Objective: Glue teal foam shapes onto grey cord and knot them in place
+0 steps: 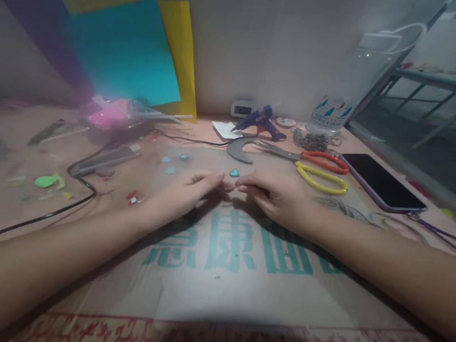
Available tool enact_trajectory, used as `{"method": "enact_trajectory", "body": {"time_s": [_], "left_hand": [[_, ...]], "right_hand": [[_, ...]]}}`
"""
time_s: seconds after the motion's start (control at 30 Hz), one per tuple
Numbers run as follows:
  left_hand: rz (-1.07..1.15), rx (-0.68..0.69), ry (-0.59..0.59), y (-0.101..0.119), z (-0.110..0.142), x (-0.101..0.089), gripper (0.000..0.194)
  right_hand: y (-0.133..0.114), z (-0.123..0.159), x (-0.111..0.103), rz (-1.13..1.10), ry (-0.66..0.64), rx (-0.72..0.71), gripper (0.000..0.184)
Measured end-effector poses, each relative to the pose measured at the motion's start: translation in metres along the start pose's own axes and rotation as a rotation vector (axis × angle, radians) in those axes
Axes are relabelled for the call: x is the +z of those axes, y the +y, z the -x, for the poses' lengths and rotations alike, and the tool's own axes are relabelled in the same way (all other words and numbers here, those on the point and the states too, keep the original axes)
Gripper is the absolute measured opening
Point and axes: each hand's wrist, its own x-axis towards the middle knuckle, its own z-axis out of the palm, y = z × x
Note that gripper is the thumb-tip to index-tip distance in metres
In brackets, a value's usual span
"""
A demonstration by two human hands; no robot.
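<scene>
My left hand [202,187] and my right hand [271,194] meet over the middle of a printed board [209,299], fingertips almost touching. The fingers of both hands are bent and drawn together; anything tiny between them is hidden. Just beyond the fingertips is a small turquoise heart [234,172] with a dark edge. Whether a finger touches it, I cannot tell. To the left of it lie pale blue pieces: a heart-like one [165,159], a flower-like one [170,170] and another small one [184,156].
Behind the hands are scissors [318,170] with red and yellow handles, and a blue glue gun [261,121]. A phone [383,183] lies right, near a clear bottle [329,109]. A black cable [45,217] crosses the left among foam scraps [45,181]. Coloured sheets [125,53] lean on the wall.
</scene>
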Motion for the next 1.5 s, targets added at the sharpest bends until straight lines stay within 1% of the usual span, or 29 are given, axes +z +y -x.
{"method": "enact_trajectory", "body": {"time_s": [0.13, 0.23, 0.3, 0.37, 0.47, 0.53, 0.63, 0.73, 0.87, 1.03, 1.13, 1.23, 1.33, 1.5], "left_hand": [[0.056, -0.034, -0.076, 0.001, 0.001, 0.001, 0.048], [0.083, -0.056, -0.124, 0.002, 0.001, 0.0, 0.05], [0.07, -0.063, -0.153, 0.001, 0.002, -0.001, 0.05], [0.012, -0.065, -0.169, -0.001, 0.002, -0.002, 0.048], [-0.113, -0.076, -0.155, -0.003, 0.002, -0.003, 0.044], [-0.153, -0.066, -0.136, -0.004, 0.002, -0.002, 0.041], [-0.131, -0.01, -0.123, -0.003, 0.001, -0.002, 0.036], [-0.119, 0.01, -0.124, -0.003, 0.001, -0.002, 0.033], [-0.101, 0.011, -0.121, -0.003, 0.002, 0.0, 0.027], [-0.108, 0.024, -0.079, -0.001, 0.004, 0.002, 0.024], [-0.155, 0.092, -0.055, 0.002, 0.005, 0.002, 0.02], [-0.27, 0.226, -0.015, 0.004, 0.007, 0.0, 0.015], [-0.36, 0.338, 0.03, 0.003, 0.007, -0.001, 0.015], [-0.407, 0.435, 0.065, -0.001, 0.007, -0.002, 0.014]], "right_hand": [[-0.001, 0.0, 0.003, 0.025, 0.025, -0.033, 0.024], [0.002, 0.001, 0.004, 0.039, 0.041, -0.045, 0.024], [0.004, 0.001, 0.005, 0.05, 0.055, -0.052, 0.023], [0.005, 0.002, 0.005, 0.061, 0.06, -0.055, 0.021], [0.006, 0.002, 0.005, 0.061, 0.052, -0.049, 0.02], [0.005, 0.002, 0.004, 0.055, 0.055, -0.052, 0.02], [0.003, 0.002, 0.003, 0.045, 0.061, -0.097, 0.019], [0.002, 0.003, 0.003, 0.049, 0.057, -0.139, 0.017], [0.001, 0.004, 0.004, 0.067, 0.058, -0.131, 0.019], [-0.001, 0.003, 0.003, 0.027, 0.029, -0.116, 0.02], [-0.002, 0.002, 0.002, 0.028, 0.018, -0.115, 0.02], [-0.003, 0.003, 0.002, 0.034, 0.022, -0.113, 0.02], [-0.004, 0.003, 0.001, 0.024, 0.015, -0.116, 0.021], [-0.005, 0.002, 0.001, 0.012, -0.012, -0.098, 0.02]]}}
